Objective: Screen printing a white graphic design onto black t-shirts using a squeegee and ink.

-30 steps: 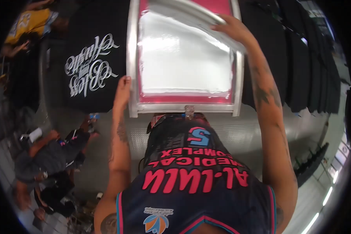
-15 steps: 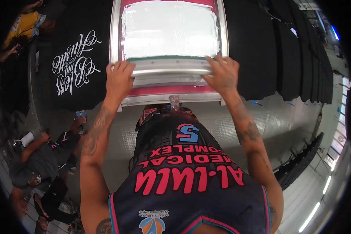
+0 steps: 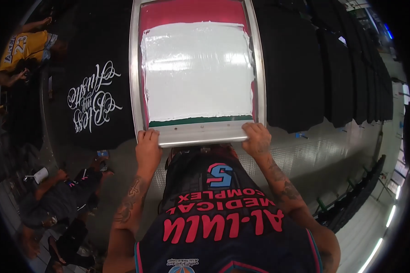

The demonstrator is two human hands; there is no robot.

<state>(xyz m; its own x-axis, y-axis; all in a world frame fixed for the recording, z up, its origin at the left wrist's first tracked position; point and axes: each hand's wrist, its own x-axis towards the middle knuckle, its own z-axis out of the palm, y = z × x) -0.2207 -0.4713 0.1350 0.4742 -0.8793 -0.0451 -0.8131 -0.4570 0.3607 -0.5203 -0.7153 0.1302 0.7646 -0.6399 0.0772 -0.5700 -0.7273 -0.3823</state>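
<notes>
Head view: squeegee (image 3: 202,132) is at the near end of the frame (image 3: 260,68), long axis running left-right across it, right end slightly farther from the wearer, green blade (image 3: 200,121) pointing away toward the white ink (image 3: 197,73), metal back toward the wearer's shirt (image 3: 223,230). Left hand (image 3: 148,144) has its fingers curled closed over the left end, right hand (image 3: 257,138) likewise on the right end; can't tell thumb placement from here. Black tees (image 3: 89,41) flank the frame both sides.
</notes>
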